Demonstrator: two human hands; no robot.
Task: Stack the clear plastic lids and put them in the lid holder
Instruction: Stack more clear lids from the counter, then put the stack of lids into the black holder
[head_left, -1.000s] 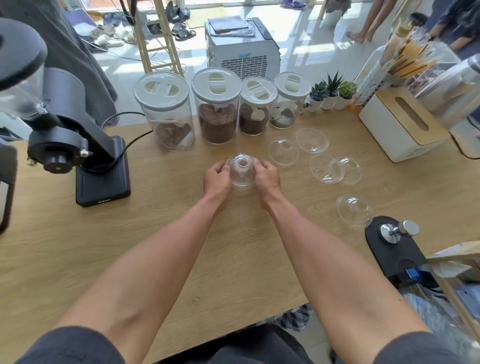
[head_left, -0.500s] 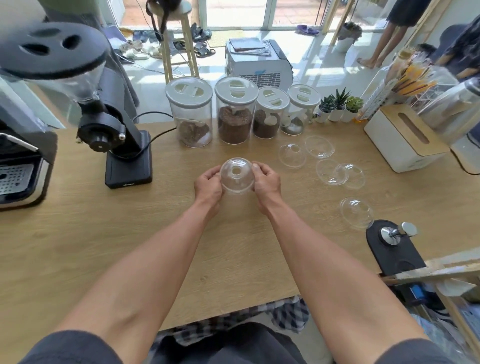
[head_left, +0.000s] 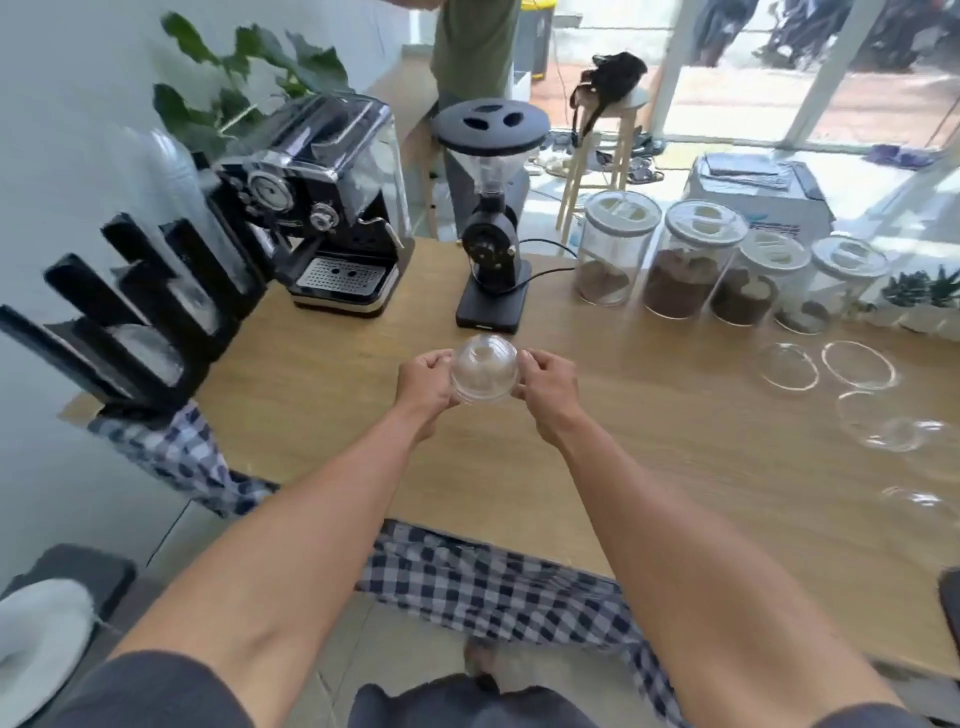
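Observation:
A stack of clear dome lids is held above the wooden table between my left hand and my right hand, one on each side of its rim. Several loose clear lids lie on the table at the right: two near the jars, two overlapping ones, and one at the edge. The black lid holder, with upright dividers and clear lids inside, stands at the table's left end, left of my hands.
An espresso machine and a black coffee grinder stand at the back of the table. Several lidded jars of coffee line the back right. A checked cloth hangs below the holder. A person stands behind the table.
My head has turned left, bringing the lid holder and espresso machine into view. Both hands still hold the lid stack and have carried it leftward, away from the loose lids.

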